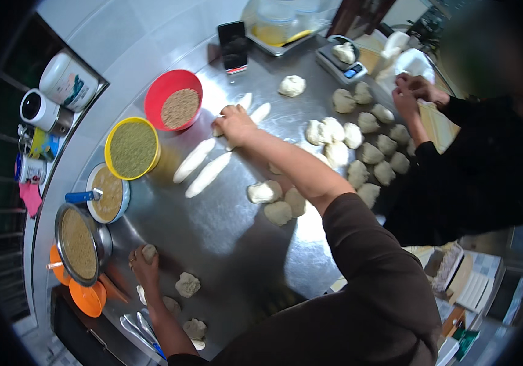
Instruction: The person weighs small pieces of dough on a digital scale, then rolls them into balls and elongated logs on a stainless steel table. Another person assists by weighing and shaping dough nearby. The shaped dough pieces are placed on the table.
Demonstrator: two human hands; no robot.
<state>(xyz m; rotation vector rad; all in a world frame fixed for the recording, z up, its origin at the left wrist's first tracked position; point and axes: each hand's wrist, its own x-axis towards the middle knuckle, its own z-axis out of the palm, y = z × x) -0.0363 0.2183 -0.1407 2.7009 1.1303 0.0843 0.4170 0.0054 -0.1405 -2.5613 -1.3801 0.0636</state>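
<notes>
- Head view: left hand (144, 263) closes around a soft dough lump (149, 251) near the steel worktop's (225, 232) left edge.
- Right hand (234, 124) presses flat on a rolled dough stick (220, 129) (pliable, probably tacky; best gripped mid-length).

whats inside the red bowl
The round red plastic bowl holds a tan, fine-grained filling, like seeds or crumbs, nearly level with the rim. The bowl's bottom and anything beneath the surface are covered.

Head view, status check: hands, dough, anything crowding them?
Left hand gripping a dough lump. Right hand pressing a rolled dough log. Seed bowls alongside; co-worker's hands apart.
</notes>
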